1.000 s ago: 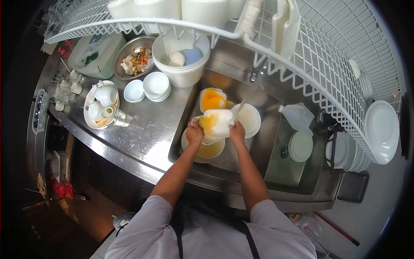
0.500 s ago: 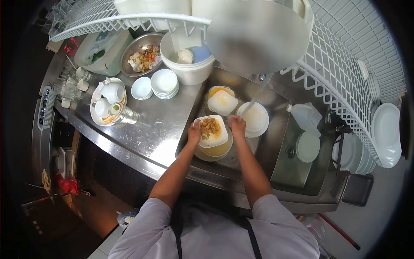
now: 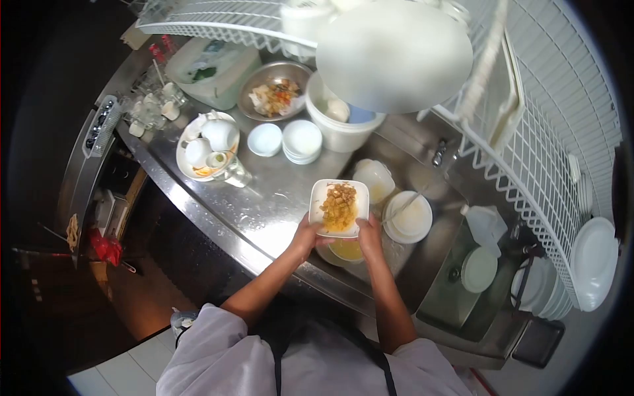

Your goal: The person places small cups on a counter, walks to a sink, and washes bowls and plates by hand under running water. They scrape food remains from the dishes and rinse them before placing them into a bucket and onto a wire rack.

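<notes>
Between my two hands is a square white bowl [image 3: 319, 198] with chunky yellow-brown food scraps in it. My left hand [image 3: 305, 239] grips its near left corner, and my right hand [image 3: 370, 236] grips the near right one. The bowl is above the sink's left edge. Partly hidden under it, a round dish with yellowish liquid [image 3: 347, 251] sits in the sink. Just behind are stacked square white dishes [image 3: 375, 179]. To the right, round white bowls [image 3: 411, 218] hold a utensil with a long handle.
A steel bowl of food scraps [image 3: 246, 99], a white bucket [image 3: 340, 135] and small white bowls [image 3: 302, 140] stand on the counter. At left is a plate of cups [image 3: 185, 153]. A white wire rack [image 3: 548, 198] overhangs the sink. The right basin holds water and a plate [image 3: 480, 269].
My hands have lifted the square bowl up and slightly right, out over the sink's edge. My right hand has moved from beside it onto its corner. The camera view has turned.
</notes>
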A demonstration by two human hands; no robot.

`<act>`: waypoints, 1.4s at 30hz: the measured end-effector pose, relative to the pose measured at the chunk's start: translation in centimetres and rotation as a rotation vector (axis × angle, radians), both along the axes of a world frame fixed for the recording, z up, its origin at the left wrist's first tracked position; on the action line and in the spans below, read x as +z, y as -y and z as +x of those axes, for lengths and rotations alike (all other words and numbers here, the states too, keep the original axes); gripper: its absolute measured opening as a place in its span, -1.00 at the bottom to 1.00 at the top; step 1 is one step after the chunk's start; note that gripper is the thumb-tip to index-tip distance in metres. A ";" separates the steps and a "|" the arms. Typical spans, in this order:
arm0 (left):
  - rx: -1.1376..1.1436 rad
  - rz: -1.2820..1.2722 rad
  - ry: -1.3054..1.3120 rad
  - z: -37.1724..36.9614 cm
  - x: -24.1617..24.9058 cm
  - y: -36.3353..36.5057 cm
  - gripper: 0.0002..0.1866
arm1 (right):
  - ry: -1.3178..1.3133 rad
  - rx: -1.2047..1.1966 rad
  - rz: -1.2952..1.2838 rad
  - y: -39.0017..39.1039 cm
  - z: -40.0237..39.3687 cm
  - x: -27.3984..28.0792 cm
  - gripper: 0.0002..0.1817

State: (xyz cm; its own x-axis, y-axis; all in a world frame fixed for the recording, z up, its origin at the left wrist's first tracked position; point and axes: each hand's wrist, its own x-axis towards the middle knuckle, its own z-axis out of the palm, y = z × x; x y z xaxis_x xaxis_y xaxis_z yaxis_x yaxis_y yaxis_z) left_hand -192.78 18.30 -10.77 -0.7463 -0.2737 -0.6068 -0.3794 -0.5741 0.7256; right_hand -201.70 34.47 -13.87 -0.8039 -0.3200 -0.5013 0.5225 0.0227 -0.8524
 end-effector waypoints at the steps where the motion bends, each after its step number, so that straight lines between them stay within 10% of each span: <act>1: -0.018 0.011 -0.029 0.7 1.9 0.9 -0.45 | -0.002 0.027 -0.063 1.2 0.0 1.0 -0.57; 7: 0.055 -0.160 -0.038 0.6 8.6 11.2 -0.46 | 0.041 0.232 -0.253 7.3 0.9 12.0 -0.49; 13: 0.005 -0.511 -0.112 -7.3 14.4 26.1 -0.52 | -0.087 0.362 -0.233 6.6 1.9 11.6 -0.53; 18: -0.365 -2.111 0.075 -18.2 12.4 32.0 -0.66 | -0.074 0.254 -0.041 3.1 5.1 7.2 -0.58; 22: -0.544 -2.575 -0.027 -22.7 8.9 34.1 -0.74 | -0.122 0.193 0.114 0.6 8.1 5.3 -0.64; 32: -0.239 -2.178 0.179 -18.3 15.3 34.1 -0.71 | -0.131 0.132 0.090 0.2 8.0 3.8 -0.66; 35: -0.166 -1.595 0.156 -13.2 18.7 29.5 -0.67 | -0.084 0.157 -0.023 1.3 6.5 4.9 -0.65; 42: -0.271 -0.741 -0.030 -0.8 8.7 13.5 -0.58 | 0.067 0.121 -0.317 2.2 5.2 7.5 -0.42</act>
